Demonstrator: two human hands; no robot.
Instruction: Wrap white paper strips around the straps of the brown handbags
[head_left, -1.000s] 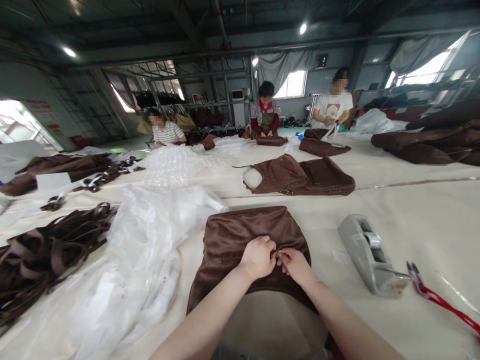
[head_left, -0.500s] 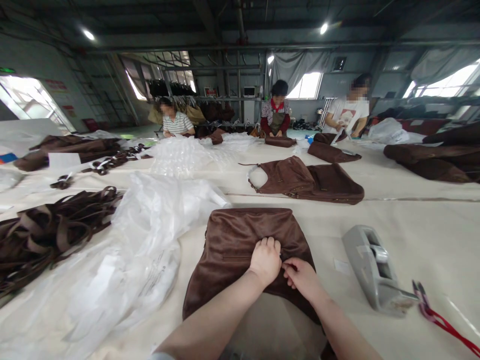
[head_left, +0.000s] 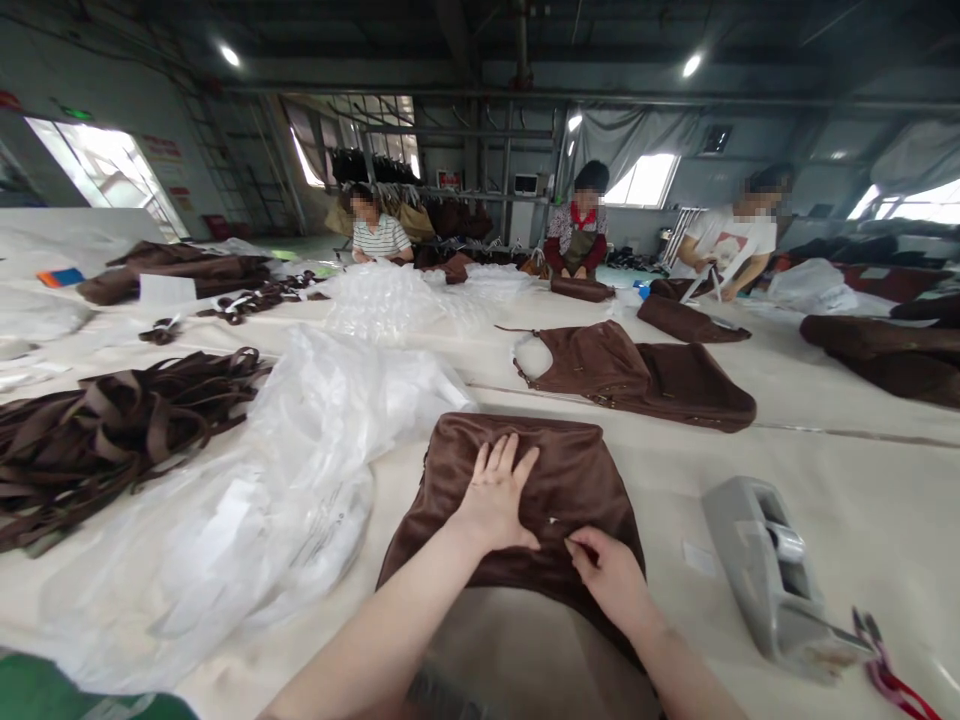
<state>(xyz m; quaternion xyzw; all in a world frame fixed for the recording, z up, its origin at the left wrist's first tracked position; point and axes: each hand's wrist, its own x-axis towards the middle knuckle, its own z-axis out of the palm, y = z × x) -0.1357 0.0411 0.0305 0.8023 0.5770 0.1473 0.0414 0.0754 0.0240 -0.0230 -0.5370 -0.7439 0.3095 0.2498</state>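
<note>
A dark brown bag (head_left: 600, 490) lies flat on the table in front of me. My left hand (head_left: 495, 500) rests palm down on it, fingers spread and thumb pointing right. To its right, my right hand (head_left: 607, 575) is closed in a pinch at the bag's lower right part. Whatever sits between its thumb and forefinger is too small to make out. A small whitish spot (head_left: 553, 520) shows on the bag between the two hands.
Right of the bag stands a grey tape dispenser (head_left: 750, 570), with red-handled pliers (head_left: 885, 670) beside it. Clear plastic bags (head_left: 300, 500) and brown straps (head_left: 127, 430) lie left. Another brown bag (head_left: 592, 365) lies beyond; several people work across the table.
My left hand has shifted left and opened from curled fingers to a flat spread, uncovering the whitish spot. My right hand keeps its pinch near the same place. The view has turned slightly left.
</note>
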